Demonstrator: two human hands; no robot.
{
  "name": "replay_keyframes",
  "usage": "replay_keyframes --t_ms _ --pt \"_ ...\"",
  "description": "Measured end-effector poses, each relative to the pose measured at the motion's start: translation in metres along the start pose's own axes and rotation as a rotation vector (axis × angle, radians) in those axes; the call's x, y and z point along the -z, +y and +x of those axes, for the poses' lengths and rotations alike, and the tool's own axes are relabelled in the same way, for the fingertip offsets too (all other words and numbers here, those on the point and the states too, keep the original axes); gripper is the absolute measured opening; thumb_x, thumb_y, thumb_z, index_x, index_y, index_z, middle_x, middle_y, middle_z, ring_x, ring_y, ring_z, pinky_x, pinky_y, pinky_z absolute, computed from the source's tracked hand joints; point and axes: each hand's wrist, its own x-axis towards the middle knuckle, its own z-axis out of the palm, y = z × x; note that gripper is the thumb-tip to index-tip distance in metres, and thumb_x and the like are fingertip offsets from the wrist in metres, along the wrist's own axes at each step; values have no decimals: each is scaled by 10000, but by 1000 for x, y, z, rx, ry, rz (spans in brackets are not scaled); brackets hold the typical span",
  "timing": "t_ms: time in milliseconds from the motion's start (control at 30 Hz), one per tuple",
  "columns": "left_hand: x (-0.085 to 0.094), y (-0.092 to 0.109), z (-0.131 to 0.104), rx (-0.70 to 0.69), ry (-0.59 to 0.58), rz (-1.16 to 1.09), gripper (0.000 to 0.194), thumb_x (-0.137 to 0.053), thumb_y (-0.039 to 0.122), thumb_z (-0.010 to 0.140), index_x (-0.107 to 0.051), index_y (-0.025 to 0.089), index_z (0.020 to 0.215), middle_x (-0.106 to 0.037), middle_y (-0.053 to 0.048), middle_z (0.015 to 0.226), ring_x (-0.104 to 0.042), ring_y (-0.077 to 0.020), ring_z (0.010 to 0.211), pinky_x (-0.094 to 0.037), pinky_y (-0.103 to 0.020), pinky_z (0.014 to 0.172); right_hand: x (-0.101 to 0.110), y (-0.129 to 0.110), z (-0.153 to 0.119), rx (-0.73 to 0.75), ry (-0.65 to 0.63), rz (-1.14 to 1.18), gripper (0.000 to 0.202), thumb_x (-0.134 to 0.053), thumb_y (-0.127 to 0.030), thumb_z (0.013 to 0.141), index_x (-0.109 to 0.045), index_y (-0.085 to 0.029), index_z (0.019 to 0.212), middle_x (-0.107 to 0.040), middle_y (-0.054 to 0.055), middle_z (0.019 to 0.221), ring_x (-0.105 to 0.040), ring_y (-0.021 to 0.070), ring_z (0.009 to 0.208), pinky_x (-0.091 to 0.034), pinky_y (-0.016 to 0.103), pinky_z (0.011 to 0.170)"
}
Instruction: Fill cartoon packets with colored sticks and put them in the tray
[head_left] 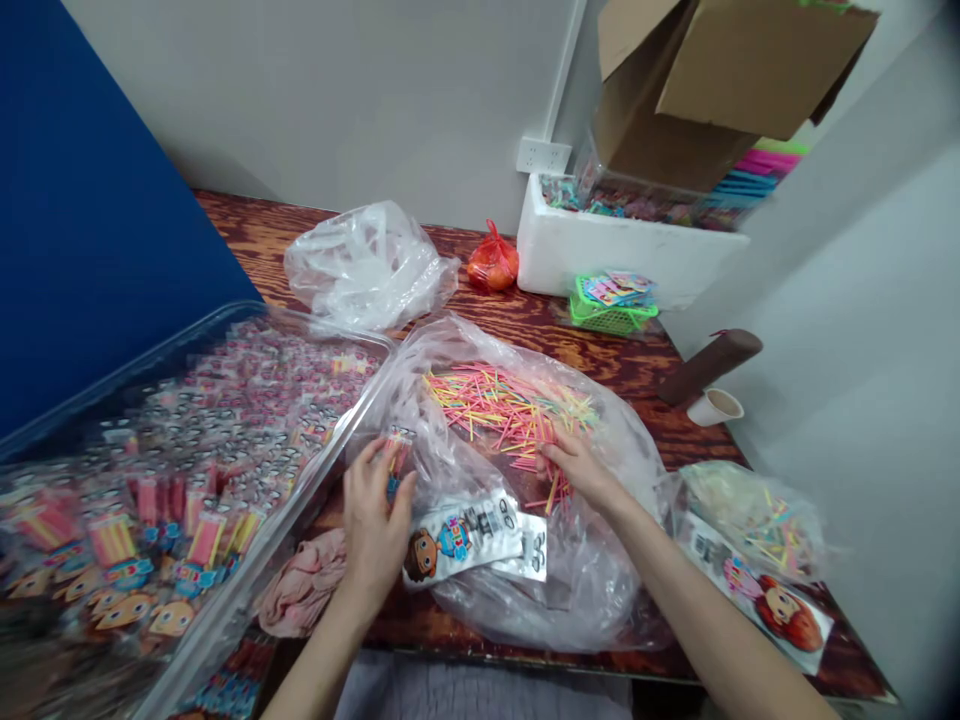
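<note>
My left hand (377, 510) has its fingers closed round a small printed packet (399, 450) beside the rim of a clear plastic tub (330, 450). My right hand (574, 462) reaches into an open clear plastic bag (630, 440), its fingertips bent on thin pink and yellow sticks (495, 405). Whether any stick is pinched there is too small to tell. Two silver printed pouches (465, 540) lie overlapped on the bag's near part, between my hands. The tub holds many filled packets (206, 535) with pink and yellow sticks.
Right of the bag lie another printed pouch (787, 615) and a bag of sticks (772, 525). A paper cup (715, 407), brown cylinder (709, 365), green basket (613, 315) and white foam box (630, 250) stand behind. A pink cloth (307, 585) lies by the tub.
</note>
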Motion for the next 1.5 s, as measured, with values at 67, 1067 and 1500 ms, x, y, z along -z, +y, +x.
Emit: replay_keyframes --t_ms 67,1067,1500 --pt "-12 17 -6 13 -101 -165 354 -509 308 928 -549 251 1275 -513 -86 1348 -451 -259 1293 -338 -452 1110 -3 -2 -7 -48 -102 198 255 -414 -438 875 -477 -214 771 -608 2 651 -602 167 578 -487 302 567" --pt "-44 68 -8 -150 -461 -468 347 -463 262 961 -569 267 1292 -591 -73 1287 -521 -215 1222 -403 -384 1044 -40 -12 -40 -85 -121 844 262 -729 -415 761 -612 -195 839 -606 -26 730 -544 112 637 -434 229 591" --pt "-40 24 -46 -301 -486 154 404 -645 240 831 -562 204 1225 -599 -99 1106 -541 -285 1036 -454 -445 900 -58 25 -48 9 155 480 155 -533 -325 856 -606 -202 795 -618 1 773 -595 176 737 -459 305 701"
